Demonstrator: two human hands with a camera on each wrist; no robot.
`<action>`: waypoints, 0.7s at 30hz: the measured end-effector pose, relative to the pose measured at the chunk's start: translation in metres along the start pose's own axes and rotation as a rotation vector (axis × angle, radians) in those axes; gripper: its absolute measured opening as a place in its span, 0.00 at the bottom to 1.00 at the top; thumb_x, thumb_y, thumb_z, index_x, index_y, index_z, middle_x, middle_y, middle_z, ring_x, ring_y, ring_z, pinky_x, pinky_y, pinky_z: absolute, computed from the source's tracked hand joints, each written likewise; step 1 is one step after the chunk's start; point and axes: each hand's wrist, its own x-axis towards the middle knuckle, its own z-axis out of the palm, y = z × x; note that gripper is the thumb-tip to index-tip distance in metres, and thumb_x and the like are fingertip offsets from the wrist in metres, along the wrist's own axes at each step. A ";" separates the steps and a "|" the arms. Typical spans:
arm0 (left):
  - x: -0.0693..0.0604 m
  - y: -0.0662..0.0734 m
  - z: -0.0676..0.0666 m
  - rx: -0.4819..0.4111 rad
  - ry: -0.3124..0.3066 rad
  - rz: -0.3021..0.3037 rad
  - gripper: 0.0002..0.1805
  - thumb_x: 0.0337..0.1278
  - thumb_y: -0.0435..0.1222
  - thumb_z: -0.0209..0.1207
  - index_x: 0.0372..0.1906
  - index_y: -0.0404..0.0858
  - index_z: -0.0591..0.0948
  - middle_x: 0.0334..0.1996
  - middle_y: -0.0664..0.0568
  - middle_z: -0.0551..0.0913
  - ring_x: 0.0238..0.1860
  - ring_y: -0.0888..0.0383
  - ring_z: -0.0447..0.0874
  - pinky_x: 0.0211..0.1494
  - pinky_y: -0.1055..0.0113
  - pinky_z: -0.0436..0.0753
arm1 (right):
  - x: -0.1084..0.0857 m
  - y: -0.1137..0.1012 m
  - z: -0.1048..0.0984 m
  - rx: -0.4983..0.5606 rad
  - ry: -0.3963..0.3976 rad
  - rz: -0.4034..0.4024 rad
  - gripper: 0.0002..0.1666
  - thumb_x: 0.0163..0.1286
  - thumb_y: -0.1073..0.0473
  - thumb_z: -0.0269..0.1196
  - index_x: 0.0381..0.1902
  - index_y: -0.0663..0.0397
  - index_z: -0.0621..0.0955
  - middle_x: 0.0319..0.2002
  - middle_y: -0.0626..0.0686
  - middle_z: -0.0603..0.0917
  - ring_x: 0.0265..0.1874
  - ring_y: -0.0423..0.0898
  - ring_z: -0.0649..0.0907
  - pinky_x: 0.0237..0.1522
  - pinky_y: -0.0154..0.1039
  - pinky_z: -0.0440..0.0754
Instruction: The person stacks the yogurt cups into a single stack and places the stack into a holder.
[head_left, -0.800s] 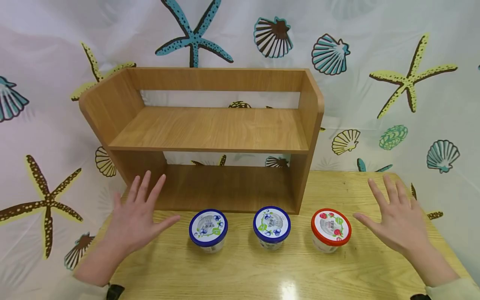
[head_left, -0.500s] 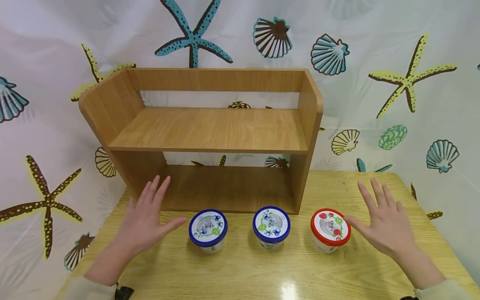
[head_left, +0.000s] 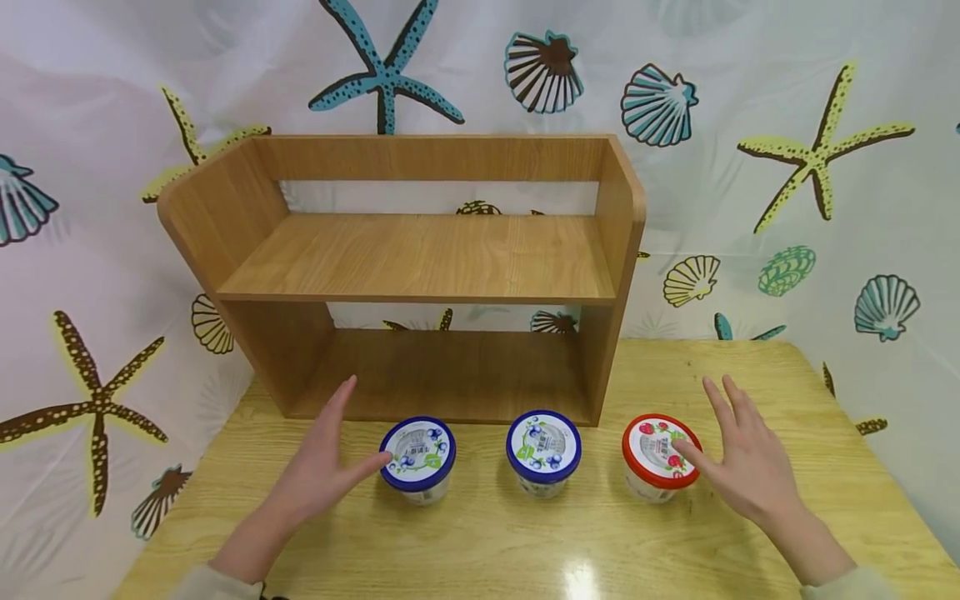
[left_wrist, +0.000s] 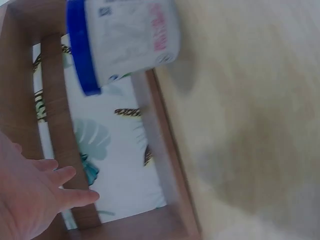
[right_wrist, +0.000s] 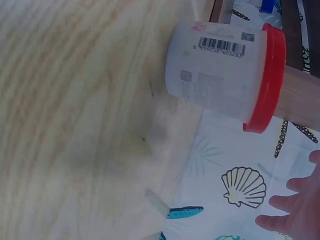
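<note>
Three lidded tubs stand in a row on the table: a blue-lidded one (head_left: 417, 454) at left, another blue-lidded tub (head_left: 543, 448) in the middle and a red-lidded tub (head_left: 661, 452) at right. My left hand (head_left: 318, 467), fingers extended, is just left of the first tub, its thumb tip at the lid's edge; contact cannot be told. On the right, my right hand (head_left: 753, 467) has its fingers spread, the thumb overlapping the red lid in the head view. The right wrist view shows a gap between the fingers (right_wrist: 292, 200) and the red-lidded tub (right_wrist: 225, 70). Neither hand grips anything.
Behind the tubs stands a two-level wooden shelf (head_left: 427, 298), its right side panel ending left of the red-lidded tub. The wooden table (head_left: 465, 550) extends to the right of the shelf. A curtain (head_left: 810, 308) with starfish and shells hangs behind and at both sides.
Both hands have moved inward, the left one rightward and the right one leftward, closer to the outer tubs. The left fingers look less spread. The tubs have stayed in place.
</note>
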 end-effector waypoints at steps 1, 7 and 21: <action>-0.001 0.000 0.003 -0.031 -0.005 -0.009 0.60 0.52 0.54 0.68 0.78 0.46 0.40 0.76 0.39 0.46 0.71 0.32 0.49 0.66 0.32 0.55 | 0.000 0.000 0.001 0.018 0.001 0.008 0.53 0.65 0.36 0.61 0.77 0.52 0.51 0.72 0.66 0.54 0.65 0.71 0.61 0.53 0.73 0.65; -0.007 -0.005 0.020 -0.152 0.002 -0.016 0.58 0.53 0.48 0.69 0.78 0.46 0.41 0.75 0.37 0.47 0.71 0.33 0.49 0.65 0.32 0.55 | -0.004 0.001 0.008 0.123 -0.037 0.085 0.54 0.67 0.37 0.60 0.78 0.51 0.47 0.73 0.67 0.52 0.66 0.72 0.60 0.52 0.74 0.65; -0.019 -0.009 0.053 -0.413 0.063 -0.092 0.61 0.48 0.40 0.73 0.77 0.44 0.40 0.74 0.36 0.47 0.72 0.34 0.49 0.70 0.39 0.53 | -0.016 0.001 0.033 0.265 -0.072 0.201 0.56 0.67 0.38 0.60 0.76 0.61 0.46 0.71 0.69 0.54 0.65 0.71 0.62 0.50 0.72 0.69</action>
